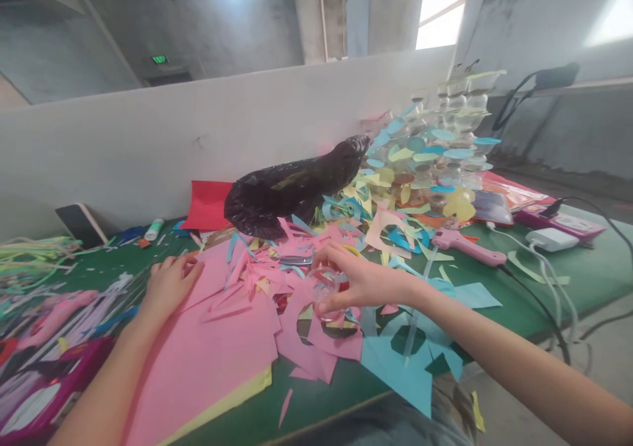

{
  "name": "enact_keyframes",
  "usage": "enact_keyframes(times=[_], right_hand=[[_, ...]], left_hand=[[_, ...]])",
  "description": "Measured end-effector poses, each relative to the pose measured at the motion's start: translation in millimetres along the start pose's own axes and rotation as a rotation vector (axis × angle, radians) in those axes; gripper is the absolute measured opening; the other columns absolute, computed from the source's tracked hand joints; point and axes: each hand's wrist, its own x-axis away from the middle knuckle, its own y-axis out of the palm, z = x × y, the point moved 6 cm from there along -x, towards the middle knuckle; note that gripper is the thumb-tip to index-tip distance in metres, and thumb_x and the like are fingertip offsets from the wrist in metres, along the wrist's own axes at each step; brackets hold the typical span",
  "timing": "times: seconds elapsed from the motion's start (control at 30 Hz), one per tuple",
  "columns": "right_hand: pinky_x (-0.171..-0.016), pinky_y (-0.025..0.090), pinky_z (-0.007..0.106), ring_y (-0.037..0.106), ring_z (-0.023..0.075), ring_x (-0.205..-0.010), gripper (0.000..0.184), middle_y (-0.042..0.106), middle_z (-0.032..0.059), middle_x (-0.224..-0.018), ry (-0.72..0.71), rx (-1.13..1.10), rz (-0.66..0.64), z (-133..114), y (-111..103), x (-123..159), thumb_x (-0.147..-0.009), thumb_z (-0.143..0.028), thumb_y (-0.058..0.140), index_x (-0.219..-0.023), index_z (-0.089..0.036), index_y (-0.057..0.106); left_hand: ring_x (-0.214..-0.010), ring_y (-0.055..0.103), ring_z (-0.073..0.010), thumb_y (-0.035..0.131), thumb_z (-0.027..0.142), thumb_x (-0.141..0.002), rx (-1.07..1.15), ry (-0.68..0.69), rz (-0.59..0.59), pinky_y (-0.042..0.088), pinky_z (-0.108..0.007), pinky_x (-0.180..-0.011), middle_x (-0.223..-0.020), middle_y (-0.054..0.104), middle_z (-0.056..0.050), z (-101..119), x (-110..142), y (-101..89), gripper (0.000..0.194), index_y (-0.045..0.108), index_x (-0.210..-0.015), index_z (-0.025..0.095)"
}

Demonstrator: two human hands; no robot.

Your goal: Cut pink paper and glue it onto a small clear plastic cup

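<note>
My right hand (359, 280) is closed around a small clear plastic cup (324, 289), thumb on the near side and fingers over the far side. The cup is just above pink paper scraps with round cut-outs (297, 337). My left hand (171, 284) lies at the left edge of a stack of pink paper sheets (212, 360), its fingers loosely bent and holding nothing. A yellow sheet (232, 396) sticks out beneath the pink ones. Metal scissors (295, 260) lie among the scraps beyond the cup, partly covered.
A black plastic bag (291, 189) sits behind the scraps. Clear cups stacked with paper shapes (459, 129) stand at the back right. A pink glue gun (469, 247) with a cord lies right, near a white charger (551, 239). A phone (82, 225) leans on the partition.
</note>
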Motion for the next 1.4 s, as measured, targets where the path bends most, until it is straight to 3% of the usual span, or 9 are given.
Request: enact_keyframes(times=[0.2, 0.37, 0.53, 0.67, 0.8, 1.03, 1.23, 1.4], right_hand=[[-0.08, 0.052, 0.031, 0.052, 0.0217, -0.108, 0.052, 0.048, 0.0066, -0.123, -0.01, -0.021, -0.03, 0.8, 0.7, 0.9, -0.084, -0.057, 0.068, -0.122, -0.026, 0.05], [-0.092, 0.049, 0.036, 0.051, 0.0219, -0.112, 0.046, 0.048, 0.0065, -0.123, -0.055, -0.001, -0.02, -0.8, -0.5, 0.0, -0.088, -0.055, 0.064, -0.121, -0.026, 0.051], [-0.091, 0.05, 0.035, 0.052, 0.0214, -0.113, 0.046, 0.047, 0.0061, -0.127, -0.049, -0.018, 0.009, -1.4, -1.7, 0.5, -0.09, -0.056, 0.062, -0.124, -0.027, 0.052], [-0.097, 0.047, 0.035, 0.055, 0.019, -0.109, 0.035, 0.051, 0.0052, -0.122, -0.076, -0.036, 0.104, -4.2, -7.5, 0.5, -0.094, -0.051, 0.058, -0.118, -0.025, 0.055], [-0.085, 0.049, 0.033, 0.057, 0.0188, -0.1, 0.027, 0.057, 0.006, -0.114, -0.068, -0.026, 0.203, -6.0, -14.9, -0.3, -0.099, -0.046, 0.05, -0.107, -0.022, 0.059], [-0.086, 0.047, 0.037, 0.058, 0.0205, -0.098, 0.033, 0.064, 0.0064, -0.105, -0.043, 0.029, 0.322, -4.3, -24.1, -0.7, -0.103, -0.045, 0.039, -0.096, -0.022, 0.061], [-0.083, 0.046, 0.035, 0.057, 0.0194, -0.091, 0.041, 0.06, 0.0044, -0.097, -0.033, 0.03, 0.368, 3.2, -26.3, -1.1, -0.102, -0.052, 0.035, -0.092, -0.022, 0.061], [-0.08, 0.045, 0.033, 0.055, 0.0192, -0.092, 0.034, 0.059, 0.0041, -0.099, -0.001, 0.004, 0.498, 10.0, -32.1, -1.2, -0.102, -0.048, 0.036, -0.092, -0.022, 0.056]], left_hand=[[-0.106, 0.058, -0.0313, 0.035, 0.041, -0.091, -0.066, 0.022, -0.006, 0.034, -0.04, -0.095, -0.1, 0.07, -0.015, -1.4, -2.6, -3.1, 0.042, 0.064, -0.102, 0.014], [-0.11, 0.058, -0.0304, 0.034, 0.04, -0.092, -0.058, 0.036, 0.009, 0.033, -0.039, -0.096, -0.109, 0.071, -0.015, 1.2, -4.7, -6.2, 0.043, 0.065, -0.105, 0.013], [-0.106, 0.06, -0.0308, 0.031, 0.038, -0.094, -0.037, 0.032, 0.009, 0.034, -0.039, -0.095, -0.109, 0.072, -0.016, 1.8, -4.8, -6.9, 0.046, 0.067, -0.108, 0.013], [-0.098, 0.06, -0.03, 0.032, 0.041, -0.095, -0.018, -0.013, 0.02, 0.038, -0.036, -0.087, -0.107, 0.073, -0.013, 1.4, -0.6, -12.8, 0.045, 0.067, -0.106, 0.016], [-0.091, 0.06, -0.0279, 0.028, 0.05, -0.098, -0.004, -0.054, 0.031, 0.04, -0.03, -0.073, -0.099, 0.073, -0.011, 1.9, 4.2, -21.5, 0.048, 0.062, -0.111, 0.018], [-0.108, 0.054, -0.0313, 0.032, 0.042, -0.096, -0.051, -0.017, 0.092, 0.034, -0.039, -0.096, -0.111, 0.068, -0.017, 4.6, 2.6, -26.4, 0.04, 0.061, -0.096, 0.015], [-0.103, 0.054, -0.0305, 0.027, 0.043, -0.096, -0.085, -0.066, 0.199, 0.035, -0.04, -0.094, -0.101, 0.065, -0.017, 1.8, 5.8, -41.4, 0.041, 0.056, -0.091, 0.015], [-0.095, 0.055, -0.0285, 0.025, 0.042, -0.096, -0.051, -0.133, 0.29, 0.038, -0.039, -0.091, -0.083, 0.058, -0.01, 0.3, 7.8, -53.8, 0.04, 0.054, -0.082, 0.018]])
